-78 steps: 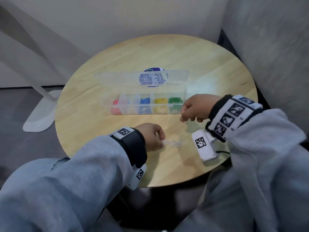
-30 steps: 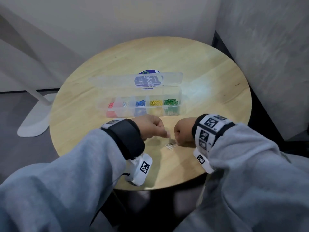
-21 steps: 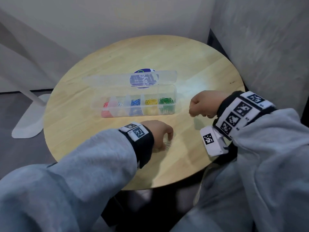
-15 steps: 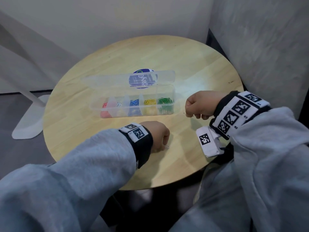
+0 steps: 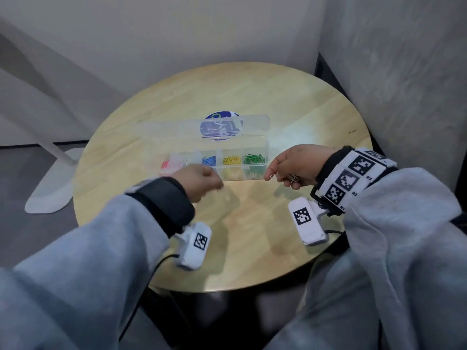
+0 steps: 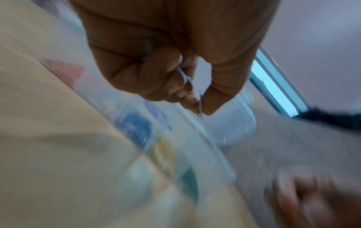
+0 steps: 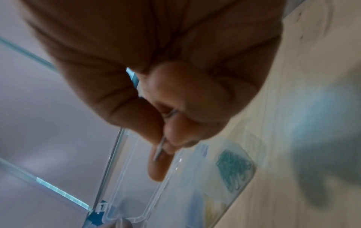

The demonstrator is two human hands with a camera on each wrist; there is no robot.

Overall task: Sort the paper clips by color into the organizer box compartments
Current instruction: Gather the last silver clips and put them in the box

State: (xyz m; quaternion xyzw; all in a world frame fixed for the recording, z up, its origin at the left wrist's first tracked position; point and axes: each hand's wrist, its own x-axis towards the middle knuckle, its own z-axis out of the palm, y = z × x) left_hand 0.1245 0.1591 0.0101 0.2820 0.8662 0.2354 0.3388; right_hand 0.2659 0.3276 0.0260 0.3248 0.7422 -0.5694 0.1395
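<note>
Both hands (image 5: 294,165) pinch silver clips (image 5: 272,176)

A round, pale wooden surface (image 5: 290,102) stands in a corner — plain white wall (image 5: 177,34) behind, grey textured wall (image 5: 404,72) beside, grey floor (image 5: 25,223).

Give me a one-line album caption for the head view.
Both hands, left and right, pinch silver paper clips before an open organizer box on a round wooden table.

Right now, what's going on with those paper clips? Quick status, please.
Left hand pinches a silver clip. Right hand pinches silver clips. Organizer box open, colors sorted inside. Nothing in the way.
</note>
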